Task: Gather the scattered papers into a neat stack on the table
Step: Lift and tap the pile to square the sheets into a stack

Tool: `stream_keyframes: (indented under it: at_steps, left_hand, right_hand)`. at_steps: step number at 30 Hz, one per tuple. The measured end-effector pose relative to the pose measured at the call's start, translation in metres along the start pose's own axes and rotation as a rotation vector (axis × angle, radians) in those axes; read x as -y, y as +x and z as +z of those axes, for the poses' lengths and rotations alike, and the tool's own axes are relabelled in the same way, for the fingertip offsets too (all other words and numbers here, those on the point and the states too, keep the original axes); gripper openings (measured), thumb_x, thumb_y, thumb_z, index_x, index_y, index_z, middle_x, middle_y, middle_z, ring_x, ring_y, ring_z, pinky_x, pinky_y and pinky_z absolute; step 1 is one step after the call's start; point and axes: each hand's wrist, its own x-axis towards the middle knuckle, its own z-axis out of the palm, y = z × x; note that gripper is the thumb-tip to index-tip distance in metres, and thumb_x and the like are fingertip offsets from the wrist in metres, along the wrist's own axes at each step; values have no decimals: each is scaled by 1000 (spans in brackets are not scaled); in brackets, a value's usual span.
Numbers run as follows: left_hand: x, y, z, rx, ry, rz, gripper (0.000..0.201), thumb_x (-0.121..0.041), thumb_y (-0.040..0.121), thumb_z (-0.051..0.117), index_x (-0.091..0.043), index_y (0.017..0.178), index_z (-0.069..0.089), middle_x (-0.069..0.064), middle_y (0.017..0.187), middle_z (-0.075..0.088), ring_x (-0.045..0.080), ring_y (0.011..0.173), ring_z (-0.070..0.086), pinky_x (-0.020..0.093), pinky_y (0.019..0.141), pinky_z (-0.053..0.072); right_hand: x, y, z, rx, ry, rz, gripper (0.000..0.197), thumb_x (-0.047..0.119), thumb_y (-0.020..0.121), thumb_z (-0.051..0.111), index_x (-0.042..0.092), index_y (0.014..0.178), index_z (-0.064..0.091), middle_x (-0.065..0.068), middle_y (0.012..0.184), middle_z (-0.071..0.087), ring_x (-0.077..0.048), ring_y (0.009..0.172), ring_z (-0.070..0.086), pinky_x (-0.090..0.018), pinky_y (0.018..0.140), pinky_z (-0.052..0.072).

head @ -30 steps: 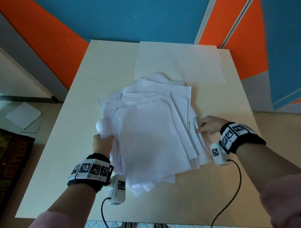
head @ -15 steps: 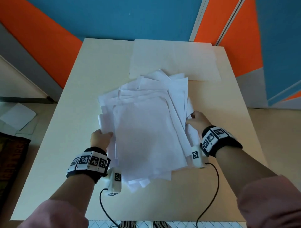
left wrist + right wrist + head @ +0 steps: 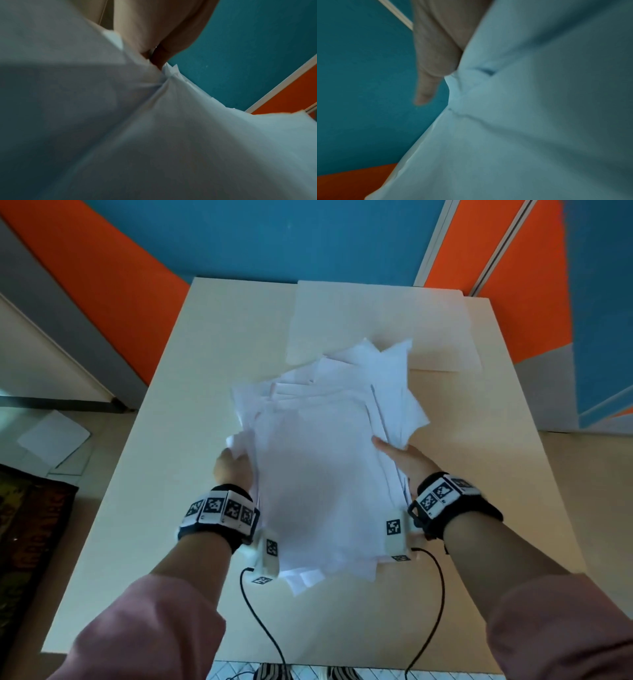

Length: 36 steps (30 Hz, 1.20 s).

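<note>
A loose pile of white papers (image 3: 322,460) is held between both hands above the cream table (image 3: 191,392), its sheets still fanned out at the far end. My left hand (image 3: 233,467) grips the pile's left edge, and the paper (image 3: 154,121) bunches at the fingers in the left wrist view. On the opposite edge my right hand (image 3: 400,457) grips the pile. The right wrist view shows the paper (image 3: 522,108) creased under that grip, with one finger sticking out past the edge. Most fingers are hidden under the sheets.
A large cream sheet (image 3: 376,323) lies flat at the table's far end. Orange and blue wall panels (image 3: 274,237) stand behind the table. On the floor to the left lie a white sheet (image 3: 51,438) and a dark patterned rug (image 3: 30,542).
Both hands have closed in on the pile's two sides and gathered it narrower. The pile has risen off the table toward me, and its near end now hangs between the wrists.
</note>
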Motion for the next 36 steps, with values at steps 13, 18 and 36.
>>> stream_keyframes:
  at_steps: [13, 18, 36]
  left_hand:
    - [-29, 19, -2, 253, 79, 134, 43, -23, 99, 36, 1, 134, 44, 20, 140, 45, 36, 129, 43, 42, 107, 37]
    - [-24, 36, -1, 469, -164, 64, 83, -52, 59, 73, -5, 126, 55, 16, 126, 63, 34, 114, 60, 48, 105, 43]
    - [-153, -14, -100, 349, -802, 580, 26, 4, 70, 76, -20, 77, 70, 3, 84, 73, 19, 80, 69, 36, 88, 53]
  right_hand:
    - [-6, 5, 5, 43, -43, 54, 110, 53, 54, 85, 4, 141, 38, -5, 147, 40, -28, 137, 36, -43, 113, 29]
    - [-13, 14, 12, -37, -126, 38, 80, 35, 64, 83, 2, 129, 51, -12, 135, 54, -29, 118, 53, -36, 98, 40]
    - [114, -84, -32, -212, 474, -553, 36, 25, 64, 85, 19, 93, 64, 2, 107, 64, -19, 105, 57, -31, 100, 39]
